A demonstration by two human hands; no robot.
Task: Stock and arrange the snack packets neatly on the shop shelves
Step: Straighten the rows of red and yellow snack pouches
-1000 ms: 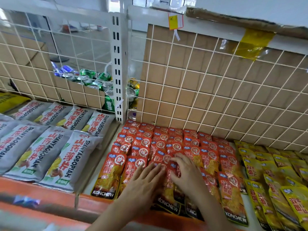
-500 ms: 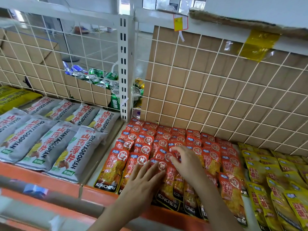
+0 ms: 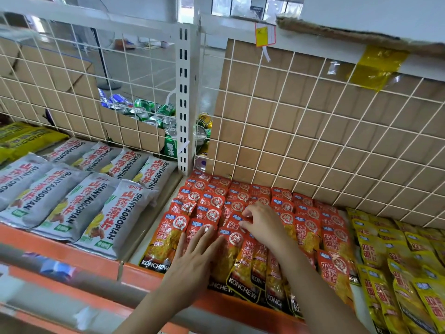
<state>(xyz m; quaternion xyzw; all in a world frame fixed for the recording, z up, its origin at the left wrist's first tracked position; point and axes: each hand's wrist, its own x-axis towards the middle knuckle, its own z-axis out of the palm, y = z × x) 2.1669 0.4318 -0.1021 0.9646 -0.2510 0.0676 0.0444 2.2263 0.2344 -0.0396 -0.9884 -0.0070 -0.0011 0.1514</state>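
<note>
A person's left hand point(image 3: 192, 259) lies flat on the near row of red packets point(image 3: 310, 227), fingers point(image 3: 204, 238) straight and slightly apart; the right hand point(image 3: 263, 226), just beyond it, has its fingers curled, pinching the top edge of one packet in the middle rows; the red packets overlap in rows across the shelf point(image 3: 142, 273), from its orange front lip back to the wire grid point(image 3: 313, 131); grey packets point(image 3: 79, 208) fill the bay to the left, yellow packets point(image 3: 390, 256) lie to the right, and cans point(image 3: 144, 112) sit behind the grid.
</note>
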